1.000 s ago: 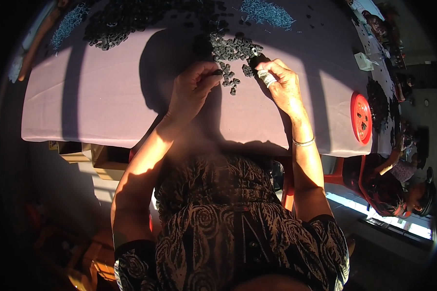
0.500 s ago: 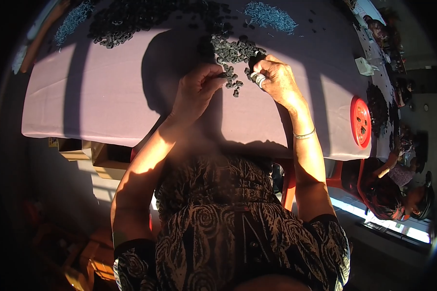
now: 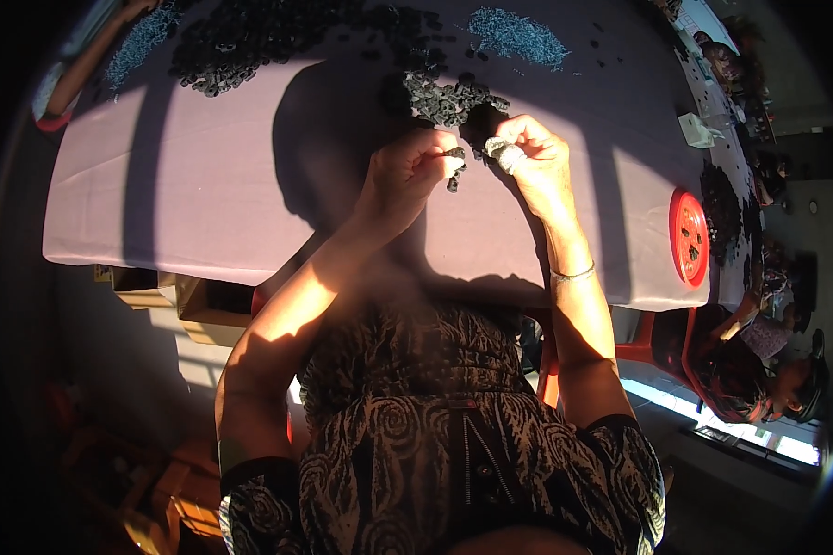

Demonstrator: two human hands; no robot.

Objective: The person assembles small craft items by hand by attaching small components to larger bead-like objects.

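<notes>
My left hand (image 3: pixel 405 178) is over the cloth-covered table with its thumb and fingers pinched on a small black piece (image 3: pixel 453 154). Just below those fingertips another dark piece (image 3: pixel 453 185) shows. To the right is my right hand (image 3: pixel 539 159), its fingers curled together and a whitish wrap (image 3: pixel 504 154) around one digit. What it holds, if anything, is hidden. Beyond both hands lies a loose heap of small black pieces (image 3: pixel 449 97), partly in sunlight. The two hands are close but apart.
A larger black heap (image 3: pixel 222 55) and a blue heap of tiny pieces (image 3: pixel 518 39) lie farther back; another blue heap (image 3: pixel 143 42) is at far left. At right sits a red round dish (image 3: pixel 690 239) holding some black pieces. Another person's forearm (image 3: pixel 79 79) reaches in at upper left.
My left hand has moved right, toward my right hand, and covers the few loose pieces that lay between them. My right hand has turned slightly. The other person's forearm has shifted at far left.
</notes>
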